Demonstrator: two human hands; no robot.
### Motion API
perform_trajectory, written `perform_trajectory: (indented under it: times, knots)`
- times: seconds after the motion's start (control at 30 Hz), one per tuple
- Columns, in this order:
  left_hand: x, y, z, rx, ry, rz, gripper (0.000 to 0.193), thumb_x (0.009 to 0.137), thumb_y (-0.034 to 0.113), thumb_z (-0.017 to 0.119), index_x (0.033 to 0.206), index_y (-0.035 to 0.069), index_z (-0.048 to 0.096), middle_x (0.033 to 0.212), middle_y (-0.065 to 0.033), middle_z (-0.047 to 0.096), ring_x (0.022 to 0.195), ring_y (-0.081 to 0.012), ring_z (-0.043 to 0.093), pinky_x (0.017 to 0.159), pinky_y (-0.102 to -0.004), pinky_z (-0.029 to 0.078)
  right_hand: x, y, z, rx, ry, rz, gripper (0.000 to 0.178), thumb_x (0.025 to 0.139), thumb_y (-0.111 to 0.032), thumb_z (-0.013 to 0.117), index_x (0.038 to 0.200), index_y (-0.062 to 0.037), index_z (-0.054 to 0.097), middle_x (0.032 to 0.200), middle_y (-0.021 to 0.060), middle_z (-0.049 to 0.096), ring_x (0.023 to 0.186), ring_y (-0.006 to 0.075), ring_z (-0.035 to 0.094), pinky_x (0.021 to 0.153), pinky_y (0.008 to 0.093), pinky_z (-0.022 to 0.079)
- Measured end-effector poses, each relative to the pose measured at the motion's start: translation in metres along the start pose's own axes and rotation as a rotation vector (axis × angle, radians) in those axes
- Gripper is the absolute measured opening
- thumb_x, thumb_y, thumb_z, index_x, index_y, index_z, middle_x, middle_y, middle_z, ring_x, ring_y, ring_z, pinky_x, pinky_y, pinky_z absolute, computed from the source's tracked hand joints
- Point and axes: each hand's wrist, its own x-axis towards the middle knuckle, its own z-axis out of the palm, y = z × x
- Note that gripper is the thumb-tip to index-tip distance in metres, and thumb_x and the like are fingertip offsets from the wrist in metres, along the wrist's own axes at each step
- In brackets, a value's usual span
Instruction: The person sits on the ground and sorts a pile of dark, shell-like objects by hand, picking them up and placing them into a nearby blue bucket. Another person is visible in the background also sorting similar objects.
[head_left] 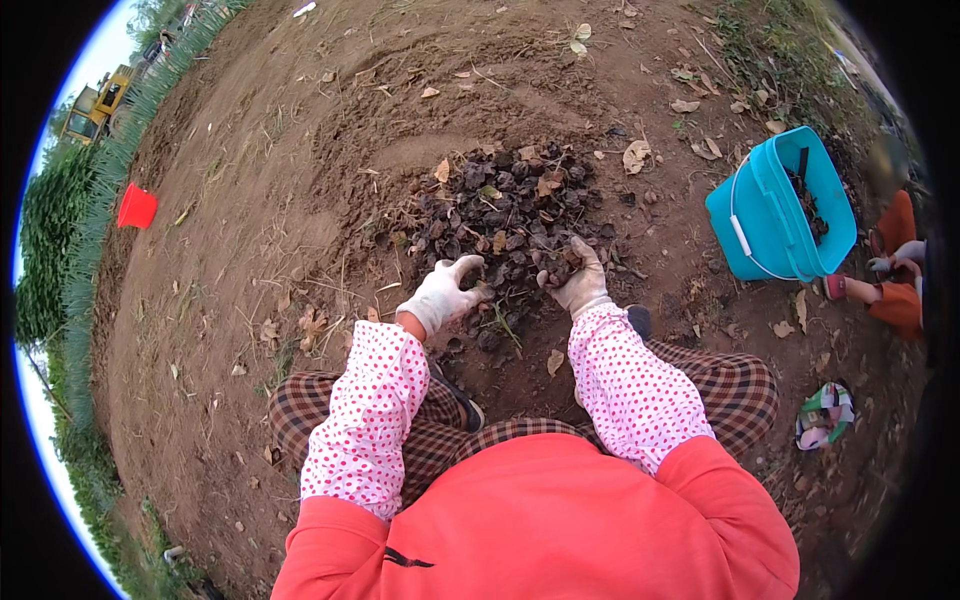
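Observation:
A heap of dark, shrivelled nut husks (500, 205), mixed with dry leaves, lies on the soil in front of me. My left hand (440, 295), in a whitish glove, is at the heap's near left edge. Its thumb and forefinger are curved but apart, with nothing visible between them. At the near right edge is my right hand (583, 286), in a soiled glove. Its thumb and fingers curl around dark husks, partly hidden against the heap. Both forearms wear white sleeves with pink dots.
A turquoise bucket (748, 222) with some dark pieces inside stands at the right. Beyond it, another person's gloved hand (908, 255) shows. A crumpled bag (826, 416) lies at lower right. A red bucket (137, 206) and a yellow machine (95, 108) are far left.

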Motion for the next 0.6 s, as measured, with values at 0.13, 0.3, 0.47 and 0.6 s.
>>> perform_trajectory:
  times: [0.13, 0.3, 0.47, 0.6]
  knots:
    - [-0.033, 0.013, -0.062, 0.176, -0.006, 0.254, 0.045, 0.087, 0.023, 0.073, 0.132, 0.019, 0.066, 0.138, -0.0188, 0.056, 0.123, -0.038, 0.06, 0.104, -0.0419, 0.05, 0.005, -0.03, -0.001, 0.11, 0.124, -0.066, 0.022, 0.084, -0.031, 0.078, 0.102, -0.0234, 0.066, 0.11, 0.0081, 0.073, 0.094, 0.0348, 0.071, 0.066, 0.0453, 0.05]
    - [-0.084, 0.015, -0.13, 0.365, 0.139, 0.198, 0.044, 0.083, 0.016, 0.072, 0.127, 0.013, 0.067, 0.122, -0.0174, 0.064, 0.111, -0.0377, 0.065, 0.096, -0.0419, 0.053, 0.005, -0.156, 0.034, 0.069, 0.086, -0.305, 0.025, 0.086, -0.039, 0.076, 0.101, -0.0207, 0.066, 0.103, 0.0078, 0.074, 0.089, 0.0337, 0.07, 0.067, 0.0457, 0.05]
    - [-0.094, -0.066, -0.137, 0.376, 0.258, 0.068, 0.04, 0.085, 0.016, 0.07, 0.123, 0.004, 0.067, 0.11, -0.0179, 0.07, 0.096, -0.0332, 0.07, 0.086, -0.0386, 0.056, -0.064, -0.352, 0.105, 0.036, 0.151, -0.807, 0.034, 0.084, -0.039, 0.079, 0.105, -0.0161, 0.065, 0.105, 0.0085, 0.07, 0.089, 0.0331, 0.068, 0.071, 0.0495, 0.051]
    - [-0.099, -0.079, -0.14, 0.264, 0.025, -0.098, 0.047, 0.084, 0.027, 0.075, 0.125, 0.007, 0.066, 0.111, -0.0197, 0.072, 0.104, -0.0353, 0.07, 0.091, -0.0417, 0.055, -0.156, -0.414, 0.121, -0.076, 0.263, -1.008, 0.079, 0.092, -0.06, 0.068, 0.154, -0.0208, 0.04, 0.157, 0.0137, 0.039, 0.146, 0.0342, 0.036, 0.111, 0.0606, 0.038]
